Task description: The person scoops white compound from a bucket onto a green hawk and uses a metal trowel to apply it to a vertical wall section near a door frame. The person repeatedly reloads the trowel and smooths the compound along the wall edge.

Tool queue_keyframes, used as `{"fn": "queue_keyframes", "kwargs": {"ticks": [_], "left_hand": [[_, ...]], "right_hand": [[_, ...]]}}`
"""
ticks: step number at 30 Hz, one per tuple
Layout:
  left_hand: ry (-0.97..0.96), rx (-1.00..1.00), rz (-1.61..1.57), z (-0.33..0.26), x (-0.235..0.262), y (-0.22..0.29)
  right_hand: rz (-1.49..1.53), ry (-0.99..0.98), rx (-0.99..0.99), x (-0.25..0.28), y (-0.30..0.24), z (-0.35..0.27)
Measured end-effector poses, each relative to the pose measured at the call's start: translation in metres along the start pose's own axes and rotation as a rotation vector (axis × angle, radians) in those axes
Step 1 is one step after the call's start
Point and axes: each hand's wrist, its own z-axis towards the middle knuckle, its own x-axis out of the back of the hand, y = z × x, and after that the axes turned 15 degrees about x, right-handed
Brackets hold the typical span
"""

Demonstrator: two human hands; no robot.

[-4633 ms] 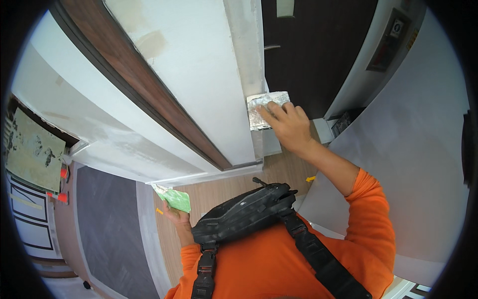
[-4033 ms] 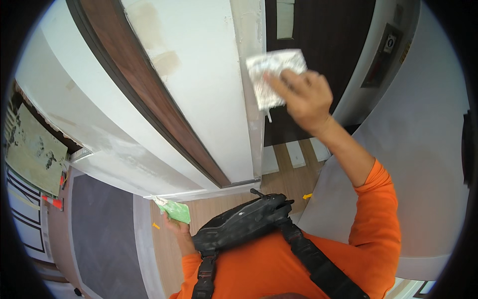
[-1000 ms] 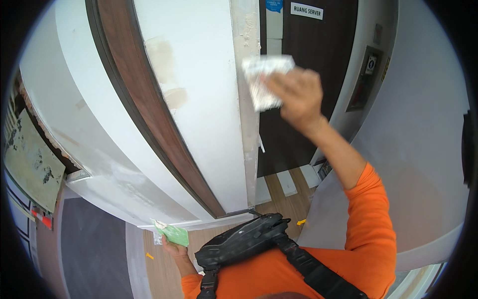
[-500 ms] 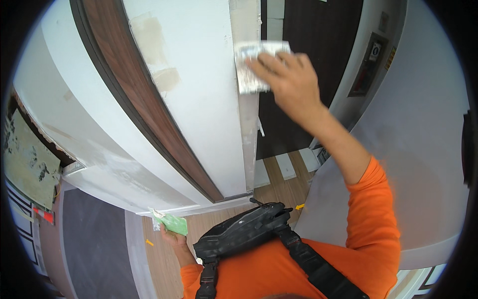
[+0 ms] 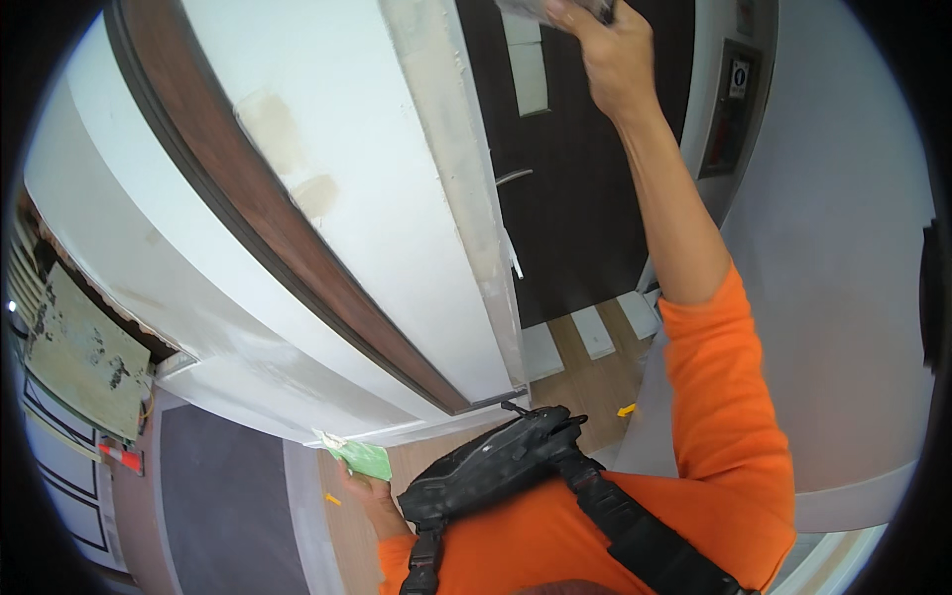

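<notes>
My raised right hand [image 5: 621,61] grips a wide, putty-smeared spreader [image 5: 535,8], partly cut off by the top edge. That tool is apart from the beige filled strip [image 5: 451,149] running down the corner of the white wall [image 5: 347,149]. Low down beside the wall's foot, my left hand [image 5: 365,486] is closed round a light green spreader [image 5: 369,460]. White putty shows along the green tool's far edge. Some of the left fingers are hidden beneath it.
Behind the right arm stands a dark door [image 5: 575,228] with a metal handle [image 5: 515,177]. A brown wood panel [image 5: 288,228] divides the white wall. Across my chest hangs a black bag [image 5: 486,466]. A traffic cone [image 5: 122,458] and a stained board [image 5: 89,347] are at the far left.
My right hand has risen away from the corner strip with the spreader. The view has shifted, showing more of the door. My left hand keeps hold of the green spreader.
</notes>
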Motion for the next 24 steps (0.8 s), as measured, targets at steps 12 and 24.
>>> {"fn": "queue_keyframes", "kwargs": {"ticks": [12,24], "left_hand": [[-0.01,-0.015,-0.018,-0.03,-0.003,0.014],[-0.018,-0.019,0.204,-0.03,0.019,0.047]], "right_hand": [[0.047,-0.267,-0.106,-0.001,0.035,-0.072],[0.214,0.029,-0.464,0.039,0.038,-0.165]]}}
